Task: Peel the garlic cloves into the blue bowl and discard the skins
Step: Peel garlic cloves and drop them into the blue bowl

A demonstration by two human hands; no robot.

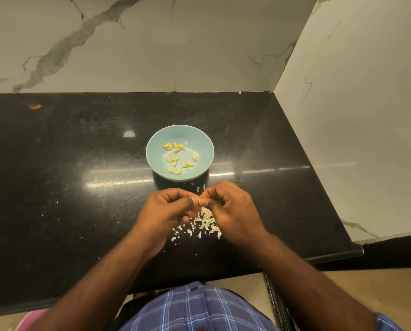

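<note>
Person wears a blue plaid shirt [199, 309], white and dark check lines, dark red buttons down the front placket. Short sleeve edge [388, 322] right of placket. Forearms bare.

a home kitchen: black granite counter [80, 163] with marble-veined wall tiles [128, 44] at twelve and three o'clock.

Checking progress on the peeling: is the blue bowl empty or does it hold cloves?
Not empty: the blue bowl holds over a dozen peeled yellow cloves scattered across its bottom.

Blue bowl [151, 161] and skins [205, 223] flanked by open counter [56, 175].
</note>
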